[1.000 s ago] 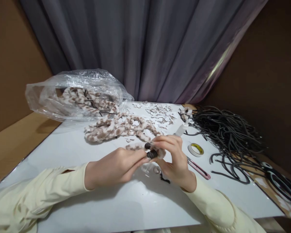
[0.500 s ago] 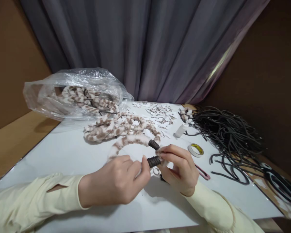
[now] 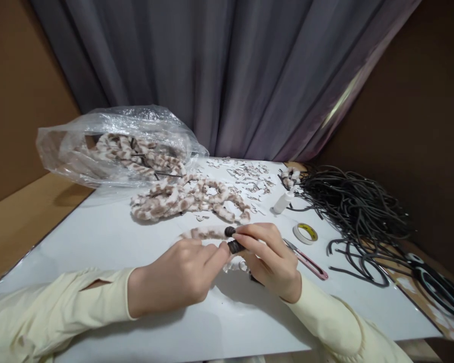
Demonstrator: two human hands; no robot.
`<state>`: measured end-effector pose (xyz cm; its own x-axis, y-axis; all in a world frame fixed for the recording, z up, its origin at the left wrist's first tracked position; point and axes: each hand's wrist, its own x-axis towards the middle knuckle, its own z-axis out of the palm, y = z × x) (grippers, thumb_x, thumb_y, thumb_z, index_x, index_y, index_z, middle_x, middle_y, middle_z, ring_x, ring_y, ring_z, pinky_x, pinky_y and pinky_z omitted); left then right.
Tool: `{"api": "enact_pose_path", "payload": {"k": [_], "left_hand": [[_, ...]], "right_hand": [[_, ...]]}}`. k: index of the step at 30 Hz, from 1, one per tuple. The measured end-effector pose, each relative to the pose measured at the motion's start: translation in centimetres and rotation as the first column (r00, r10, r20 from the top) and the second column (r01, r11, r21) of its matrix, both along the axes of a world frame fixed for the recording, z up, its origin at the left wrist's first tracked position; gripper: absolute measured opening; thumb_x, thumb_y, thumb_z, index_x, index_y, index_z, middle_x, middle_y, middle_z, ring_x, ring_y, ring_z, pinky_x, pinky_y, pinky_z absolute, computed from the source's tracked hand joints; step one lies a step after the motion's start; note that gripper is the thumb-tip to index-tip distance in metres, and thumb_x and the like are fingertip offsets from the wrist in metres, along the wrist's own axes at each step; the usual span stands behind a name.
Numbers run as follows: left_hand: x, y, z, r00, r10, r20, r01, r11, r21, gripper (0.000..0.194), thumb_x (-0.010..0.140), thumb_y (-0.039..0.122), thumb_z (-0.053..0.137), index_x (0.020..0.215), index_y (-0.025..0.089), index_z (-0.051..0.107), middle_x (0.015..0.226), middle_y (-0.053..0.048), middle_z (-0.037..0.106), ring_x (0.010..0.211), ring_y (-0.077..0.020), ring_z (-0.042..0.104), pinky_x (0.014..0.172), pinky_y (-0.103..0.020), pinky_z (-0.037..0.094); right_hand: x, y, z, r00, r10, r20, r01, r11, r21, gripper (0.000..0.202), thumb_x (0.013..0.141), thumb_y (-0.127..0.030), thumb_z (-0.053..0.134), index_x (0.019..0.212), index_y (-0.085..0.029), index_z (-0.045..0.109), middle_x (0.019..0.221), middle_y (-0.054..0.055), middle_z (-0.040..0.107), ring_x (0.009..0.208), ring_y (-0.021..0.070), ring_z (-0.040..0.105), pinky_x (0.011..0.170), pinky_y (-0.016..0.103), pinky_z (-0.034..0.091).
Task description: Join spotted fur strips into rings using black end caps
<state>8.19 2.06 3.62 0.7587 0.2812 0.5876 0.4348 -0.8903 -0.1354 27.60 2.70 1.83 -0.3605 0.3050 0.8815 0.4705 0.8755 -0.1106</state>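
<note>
Both hands are closed on a fluffy white-and-brown plush loop [image 3: 204, 233], held above the white table. My left hand [image 3: 183, 269] grips its near side, thumb and forefinger pressed beside a black coiled cord wrap [image 3: 235, 246]. On the other side of the wraps, my right hand [image 3: 272, 257] pinches the loop and covers part of it. A second black wrap [image 3: 230, 231] shows just above the first. Below the fingers lies a small metal ring [image 3: 243, 265], partly hidden.
Behind are more fluffy loops [image 3: 162, 201], a clear plastic bag [image 3: 71, 151] of them, and scattered metal clasps [image 3: 251, 176]. To the right sit a white bottle [image 3: 283, 202], tape roll [image 3: 305, 234], pink utility knife [image 3: 312, 266], black cords [image 3: 355, 206] and scissors [image 3: 435, 287].
The loop has tilted flatter, and its black wraps have shifted slightly left. My right hand has moved a little left, uncovering more of the pink knife. Both hands keep their hold.
</note>
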Motion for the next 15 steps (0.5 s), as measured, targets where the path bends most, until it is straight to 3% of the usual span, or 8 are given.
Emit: {"api": "enact_pose_path", "payload": {"k": [2, 3, 5, 7, 9, 11, 13, 15], "left_hand": [[0.0, 0.1, 0.6, 0.999, 0.019, 0.040, -0.007, 0.957, -0.289, 0.021, 0.091, 0.014, 0.033, 0.089, 0.009, 0.053, 0.059, -0.001, 0.055, 0.046, -0.0125, 0.048, 0.044, -0.024, 0.035], [0.0, 0.2, 1.0, 0.998, 0.040, 0.053, -0.011, 0.885, -0.466, 0.022, 0.092, 0.018, 0.033, 0.088, 0.011, 0.053, 0.060, 0.000, 0.054, 0.047, -0.0111, 0.048, 0.045, -0.023, 0.035], [0.1, 0.6, 2.0, 0.993, 0.087, 0.079, 0.004, 0.651, -0.759, 0.023, 0.093, 0.025, 0.035, 0.085, 0.014, 0.054, 0.060, 0.003, 0.051, 0.050, -0.0090, 0.046, 0.048, -0.021, 0.034], [0.0, 1.3, 2.6, 0.985, 0.138, 0.102, 0.047, 0.352, -0.935, 0.027, 0.091, 0.035, 0.039, 0.079, 0.016, 0.053, 0.057, 0.004, 0.045, 0.049, -0.0079, 0.041, 0.046, -0.019, 0.030], [-0.1, 2.4, 2.5, 0.976, 0.154, 0.158, 0.153, 0.041, -0.987, 0.031, 0.091, 0.040, 0.038, 0.072, 0.017, 0.047, 0.051, 0.006, 0.037, 0.043, -0.0063, 0.032, 0.041, -0.019, 0.024], [-0.4, 3.9, 1.2, 0.965, 0.136, 0.225, 0.242, -0.126, -0.962, 0.031, 0.088, 0.042, 0.045, 0.070, 0.016, 0.043, 0.049, 0.008, 0.031, 0.042, -0.0049, 0.023, 0.041, -0.019, 0.016], [-0.8, 5.6, -0.8, 0.952, 0.096, 0.290, 0.305, -0.338, -0.890, 0.029, 0.086, 0.039, 0.050, 0.071, 0.016, 0.044, 0.046, 0.009, 0.027, 0.042, -0.0048, 0.020, 0.043, -0.020, 0.016], [-1.3, 7.2, -3.1, 0.929, 0.161, 0.334, 0.368, -0.522, -0.769, 0.031, 0.082, 0.038, 0.057, 0.067, 0.017, 0.040, 0.042, 0.010, 0.024, 0.040, -0.0045, 0.016, 0.041, -0.020, 0.013]], "right_hand": [[0.1, 0.1, 0.0, 0.997, -0.064, 0.036, 0.063, 0.997, 0.038, 0.025, 0.080, -0.008, 0.055, 0.102, -0.017, 0.058, 0.089, 0.010, 0.065, 0.082, 0.0204, 0.055, 0.068, 0.035, 0.046], [0.1, 0.1, 0.0, 0.995, -0.087, 0.050, 0.085, 0.996, 0.036, 0.023, 0.080, -0.010, 0.056, 0.102, -0.017, 0.058, 0.088, 0.009, 0.066, 0.082, 0.0207, 0.054, 0.068, 0.036, 0.045], [0.1, 0.2, 0.1, 0.994, -0.087, 0.066, 0.088, 0.996, -0.008, 0.021, 0.080, -0.013, 0.057, 0.101, -0.018, 0.057, 0.087, 0.008, 0.066, 0.083, 0.0213, 0.053, 0.070, 0.037, 0.043], [0.1, 0.4, 0.2, 0.996, -0.062, 0.065, 0.067, 0.995, -0.070, 0.020, 0.081, -0.014, 0.057, 0.101, -0.017, 0.056, 0.086, 0.007, 0.066, 0.084, 0.0212, 0.053, 0.071, 0.037, 0.042], [0.0, 0.5, 0.3, 0.997, -0.040, 0.070, 0.048, 0.992, -0.120, 0.019, 0.083, -0.015, 0.056, 0.102, -0.017, 0.055, 0.083, 0.006, 0.065, 0.083, 0.0206, 0.053, 0.072, 0.037, 0.041], [0.0, 0.8, 0.1, 0.993, -0.029, 0.114, 0.050, 0.982, -0.183, 0.016, 0.084, -0.017, 0.055, 0.101, -0.017, 0.056, 0.081, 0.005, 0.064, 0.080, 0.0198, 0.052, 0.071, 0.037, 0.040], [0.1, 1.3, -0.3, 0.981, -0.010, 0.194, 0.065, 0.958, -0.280, 0.019, 0.083, -0.025, 0.059, 0.100, -0.017, 0.057, 0.078, 0.005, 0.063, 0.078, 0.0198, 0.051, 0.070, 0.036, 0.039], [0.1, 1.8, -0.9, 0.966, 0.027, 0.258, 0.084, 0.909, -0.408, 0.036, 0.076, -0.039, 0.065, 0.104, -0.017, 0.057, 0.079, 0.005, 0.063, 0.080, 0.0210, 0.052, 0.071, 0.036, 0.041]]}}
